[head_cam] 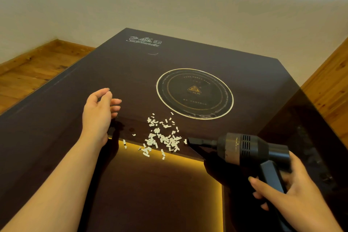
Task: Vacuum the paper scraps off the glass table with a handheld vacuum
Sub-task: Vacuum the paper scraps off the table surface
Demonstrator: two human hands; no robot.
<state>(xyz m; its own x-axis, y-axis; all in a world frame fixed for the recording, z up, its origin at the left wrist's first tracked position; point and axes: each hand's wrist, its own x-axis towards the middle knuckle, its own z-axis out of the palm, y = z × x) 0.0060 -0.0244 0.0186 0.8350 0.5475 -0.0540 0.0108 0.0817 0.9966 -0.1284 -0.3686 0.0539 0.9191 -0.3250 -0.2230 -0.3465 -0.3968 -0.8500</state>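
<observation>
Lower right of frame: right hand (pixel 288 192) grasps the handheld vacuum (pixel 244 150) by its grip, nozzle touching the pile's right edge. Centre: paper scraps (pixel 162 138) lie scattered on the glass surface (pixel 75 156); removal judged barely begun. Centre left: left hand (pixel 98 113) released, fingers relaxed. No containers seen.

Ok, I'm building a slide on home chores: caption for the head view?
Right hand aims a handheld vacuum at paper scraps on a glass table; left hand hovers open.
</observation>
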